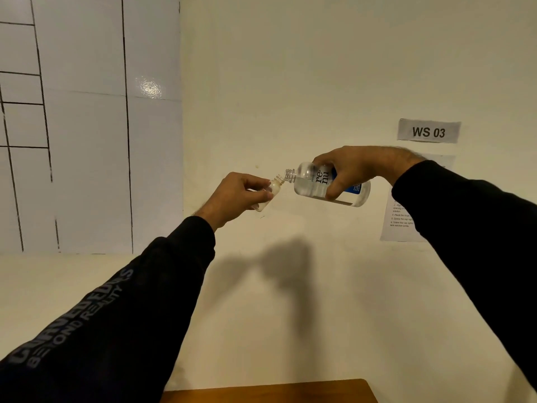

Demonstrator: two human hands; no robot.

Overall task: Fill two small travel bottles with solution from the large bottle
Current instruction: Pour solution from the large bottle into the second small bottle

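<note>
My right hand (351, 167) grips the large clear bottle (308, 181), which has a blue and white label and lies tipped almost flat with its uncapped threaded neck pointing left. Clear liquid fills its lower side. My left hand (235, 196) pinches a small translucent travel bottle (274, 187), tilted so that its open mouth points up and to the right and meets the large bottle's neck. Both are held up in the air in front of the wall. The second small bottle is not in view.
A cream wall fills the view, with a "WS 03" label (428, 131) and a printed instruction sheet (399, 219) behind my right arm. White panels with black lines (87, 126) stand at the left. A wooden table edge (267, 392) shows at the bottom.
</note>
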